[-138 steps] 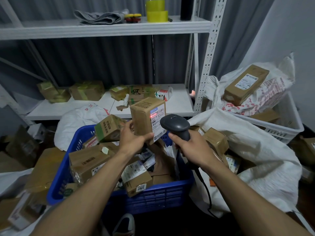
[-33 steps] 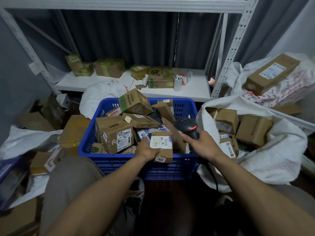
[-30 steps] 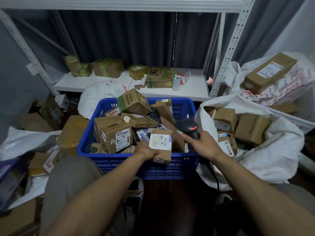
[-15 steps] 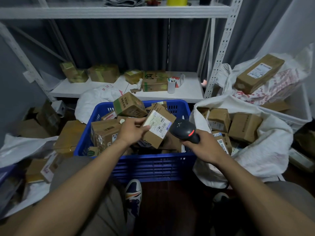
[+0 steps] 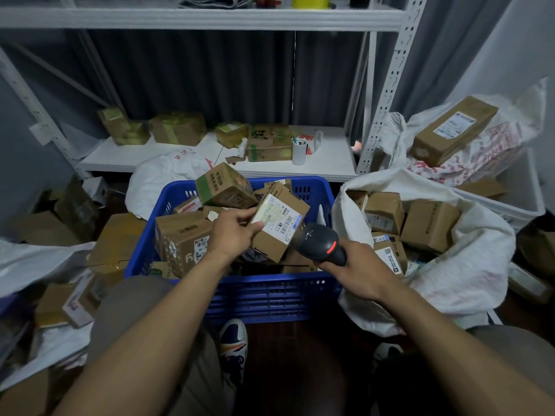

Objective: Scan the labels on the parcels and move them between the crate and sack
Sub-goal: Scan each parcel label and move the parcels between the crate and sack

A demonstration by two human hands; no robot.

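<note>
My left hand (image 5: 235, 233) grips a small cardboard parcel (image 5: 280, 223) above the blue crate (image 5: 270, 295), tilted with its white barcode label facing up. My right hand (image 5: 359, 270) holds a black handheld scanner (image 5: 321, 243) just right of the parcel, its red light lit and its head turned toward the label. The crate holds several more brown parcels. To its right lies an open white sack (image 5: 468, 265) with several boxes inside.
A white metal shelf (image 5: 327, 163) behind the crate carries boxes and a paper roll. A white basket (image 5: 522, 205) at the right holds a printed sack with a long box (image 5: 453, 129) on top. Loose cartons and sacks cover the floor at the left. My knees and shoes are below.
My left hand lifted the small parcel out of the crate's front and tilted its label toward the scanner. My right hand kept the scanner beside it. The view rose slightly.
</note>
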